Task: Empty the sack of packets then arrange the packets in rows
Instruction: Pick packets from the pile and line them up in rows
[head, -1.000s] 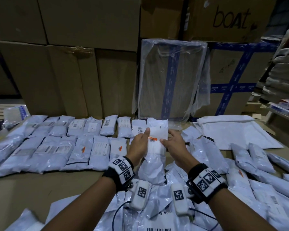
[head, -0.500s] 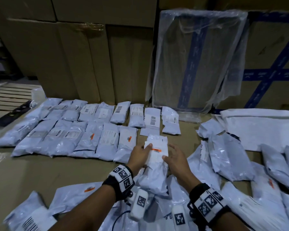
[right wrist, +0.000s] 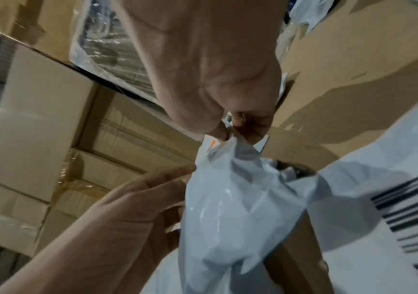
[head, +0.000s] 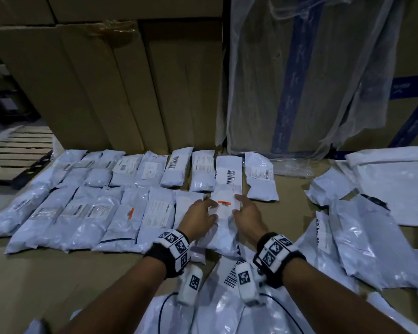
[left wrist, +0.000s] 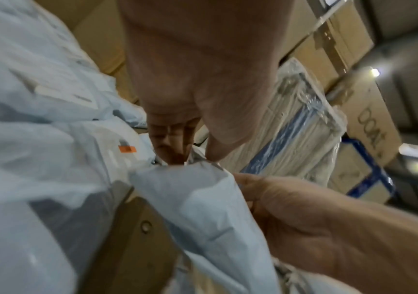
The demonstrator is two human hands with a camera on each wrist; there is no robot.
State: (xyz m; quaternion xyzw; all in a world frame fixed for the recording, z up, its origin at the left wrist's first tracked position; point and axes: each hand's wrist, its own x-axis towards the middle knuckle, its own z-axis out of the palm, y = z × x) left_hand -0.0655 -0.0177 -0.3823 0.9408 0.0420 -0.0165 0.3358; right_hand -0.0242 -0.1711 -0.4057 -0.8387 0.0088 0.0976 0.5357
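Two hands hold one packet [head: 225, 222] between them. My left hand [head: 199, 219] pinches its left edge, thumb on top, and my right hand [head: 247, 216] pinches its right edge; the right wrist view shows thumb and fingers [right wrist: 250, 121] closed on the plastic. The packet lies lengthwise away from me, its white label with an orange sticker [head: 224, 202] just beyond my fingertips. Its near end rests on the loose heap [head: 227, 307] under my forearms. Its far end overlaps the barcode packet [head: 228, 175] in the far row.

Left of the held packet, the near row [head: 94, 218] has seven packets lying side by side on the cardboard surface [head: 29, 280], the last of them touching my left hand. Behind it, the far row [head: 155, 168] has about nine packets, though the leftmost ones blur together and I cannot count them surely.

To my right several unsorted packets [head: 362, 239] lie at odd angles, overlapping. Beyond them lies the flat white sack [head: 396, 179].

Farthest off stand stacked cartons [head: 106, 92] and one plastic-wrapped carton [head: 299, 80] with blue tape.
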